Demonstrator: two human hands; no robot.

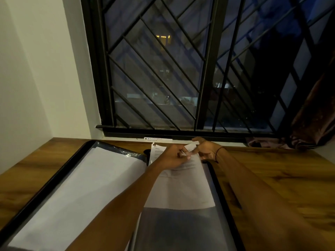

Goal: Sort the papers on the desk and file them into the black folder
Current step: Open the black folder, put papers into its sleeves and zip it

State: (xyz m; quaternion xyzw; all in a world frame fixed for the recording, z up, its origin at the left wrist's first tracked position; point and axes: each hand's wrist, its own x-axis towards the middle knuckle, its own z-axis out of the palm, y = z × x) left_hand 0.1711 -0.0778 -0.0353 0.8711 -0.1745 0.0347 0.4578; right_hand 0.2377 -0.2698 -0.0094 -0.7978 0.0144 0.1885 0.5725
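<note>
Black folder (226, 201) lies open across the lower centre of the frame on the desk (272, 178). Left page holds a sheet in its sleeve; the printed sheet (183, 187) lies on the right page, top edge reaching past the folder toward the window. Paper should be light and floppy and creases easily, so best taken at a top corner and kept flat; the sleeve plastic looks slick. Left hand (174, 156), mid-frame, is curled, pinching the sheet's top edge. Right hand (204, 149), just beside it, pinches a small folded white slip (190, 147).
</note>
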